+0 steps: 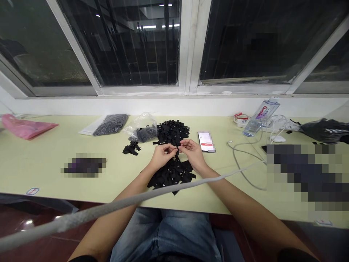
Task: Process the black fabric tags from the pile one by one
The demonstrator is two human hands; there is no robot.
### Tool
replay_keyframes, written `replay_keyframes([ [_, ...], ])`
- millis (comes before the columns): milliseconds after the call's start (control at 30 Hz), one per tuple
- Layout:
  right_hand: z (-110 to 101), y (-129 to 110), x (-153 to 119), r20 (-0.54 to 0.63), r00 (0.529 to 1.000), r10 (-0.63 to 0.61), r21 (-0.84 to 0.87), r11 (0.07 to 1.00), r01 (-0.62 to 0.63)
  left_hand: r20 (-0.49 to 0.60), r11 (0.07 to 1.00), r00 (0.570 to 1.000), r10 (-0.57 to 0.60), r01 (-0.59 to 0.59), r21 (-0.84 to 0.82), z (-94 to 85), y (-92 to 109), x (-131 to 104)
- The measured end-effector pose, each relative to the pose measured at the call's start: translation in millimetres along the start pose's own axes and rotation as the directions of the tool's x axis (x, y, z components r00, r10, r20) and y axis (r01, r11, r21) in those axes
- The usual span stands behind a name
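My left hand [161, 156] and my right hand [194, 154] meet over the table, fingertips pinched close together. Between them is a small black fabric piece [177, 150], mostly covered by the fingers. Just below my hands lies a heap of black fabric pieces [171, 174], several with small shiny metal dots. Beyond them spreads a second pile of similar black pieces [174, 131]. A smaller cluster of black pieces [131, 148] sits to the left, near an opened clear plastic bag [144, 133] with dark bits inside.
Right of the piles lies a lit phone [206, 142]. Farther right are a tilted plastic bottle [260, 118], a power strip and grey cables. A grey cable [141, 196] crosses in front of my forearms. A filled bag [110, 124] and a pink bag [28, 126] lie left.
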State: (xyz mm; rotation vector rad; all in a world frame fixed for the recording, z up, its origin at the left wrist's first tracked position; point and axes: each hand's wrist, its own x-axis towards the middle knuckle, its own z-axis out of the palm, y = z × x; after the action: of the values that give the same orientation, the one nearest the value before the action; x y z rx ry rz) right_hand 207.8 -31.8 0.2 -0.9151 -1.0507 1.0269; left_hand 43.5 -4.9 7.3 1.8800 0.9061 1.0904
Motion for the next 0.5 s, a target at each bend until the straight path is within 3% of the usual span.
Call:
replay_keyframes([
  [500,1.3,-3.9,0.6,-0.014,0.999,0.039,0.061,0.997,-0.038,0.02,1.0,1.0,0.019,-0.019,-0.011,-1.3,3.5,-1.8],
])
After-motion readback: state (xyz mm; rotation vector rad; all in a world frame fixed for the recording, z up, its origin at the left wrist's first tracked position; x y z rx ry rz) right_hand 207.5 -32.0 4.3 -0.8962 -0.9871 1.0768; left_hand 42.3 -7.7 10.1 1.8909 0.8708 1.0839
